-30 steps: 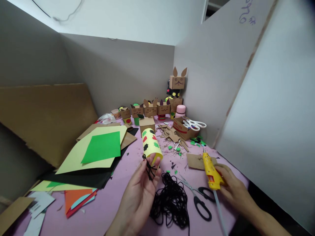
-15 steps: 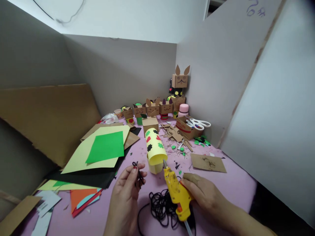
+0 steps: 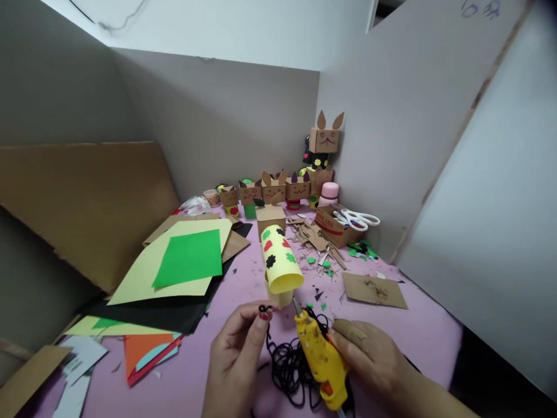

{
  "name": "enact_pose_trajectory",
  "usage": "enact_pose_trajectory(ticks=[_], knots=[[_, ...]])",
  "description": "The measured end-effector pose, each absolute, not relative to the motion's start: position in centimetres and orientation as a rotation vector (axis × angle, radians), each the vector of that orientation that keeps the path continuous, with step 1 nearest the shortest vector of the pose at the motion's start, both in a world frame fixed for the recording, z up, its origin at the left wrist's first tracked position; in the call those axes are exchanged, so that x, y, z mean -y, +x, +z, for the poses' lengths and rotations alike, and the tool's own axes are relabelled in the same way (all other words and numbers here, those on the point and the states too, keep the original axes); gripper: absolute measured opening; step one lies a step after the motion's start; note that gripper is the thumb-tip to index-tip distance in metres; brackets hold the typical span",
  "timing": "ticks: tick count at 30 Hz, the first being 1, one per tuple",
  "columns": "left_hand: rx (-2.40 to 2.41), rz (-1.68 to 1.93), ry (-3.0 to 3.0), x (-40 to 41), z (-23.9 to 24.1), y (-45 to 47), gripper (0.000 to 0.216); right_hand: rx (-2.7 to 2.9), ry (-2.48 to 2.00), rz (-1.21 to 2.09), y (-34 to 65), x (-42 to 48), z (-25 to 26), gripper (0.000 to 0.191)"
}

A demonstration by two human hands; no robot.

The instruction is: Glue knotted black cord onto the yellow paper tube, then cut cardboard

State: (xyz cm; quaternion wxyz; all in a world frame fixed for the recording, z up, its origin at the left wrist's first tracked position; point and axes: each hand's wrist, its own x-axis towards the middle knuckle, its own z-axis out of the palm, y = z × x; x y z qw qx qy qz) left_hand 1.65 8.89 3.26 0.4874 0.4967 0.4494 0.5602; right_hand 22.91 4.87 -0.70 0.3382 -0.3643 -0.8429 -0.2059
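Note:
Between the thumb and fingers of my left hand is pinched a small looped piece of black cord. My right hand grips a yellow hot glue gun, its nozzle pointing up and away, just below the open end of a yellow paper tube. Red, black and green cut-outs decorate the tube, which lies tilted on another pale yellow piece. A cardboard box head adjoins its far end. Beneath the glue gun a tangled heap of black cord rests on the table, partly hidden.
Green paper and other coloured sheets lie to the left. Cardboard animal figures stand at the back. A small box holds white-handled scissors. Cardboard scraps and a stained cardboard piece lie on the right.
My left hand has moved right and slightly down with the cord, closer to the nozzle. The glue gun has shifted slightly right and down, its tip now apart from the tube's rim.

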Motion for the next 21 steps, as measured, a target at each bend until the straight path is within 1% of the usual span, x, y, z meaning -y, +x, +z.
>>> enact_pose_trajectory(ticks=[8, 14, 17, 21], knots=[[-1.105, 1.351, 1.285, -8.1, 3.8, 2.1, 0.006, 2.22, -0.906, -0.566, 23.1, -4.2, 0.8, 0.037], [-1.118, 1.342, 1.339, -8.6, 3.4, 1.8, 0.006, 2.21, -0.904, -0.565, 23.2, -4.3, 0.4, 0.028], [-1.113, 1.3, 1.377, -8.9, 2.9, 1.5, 0.008, 2.192, -0.983, -0.488, 23.0, -4.6, -0.3, 0.025], [-1.072, 1.256, 1.32, -8.9, 1.9, 1.5, 0.012, 2.129, -1.183, -0.277, 23.0, -4.8, -1.0, 0.037]])
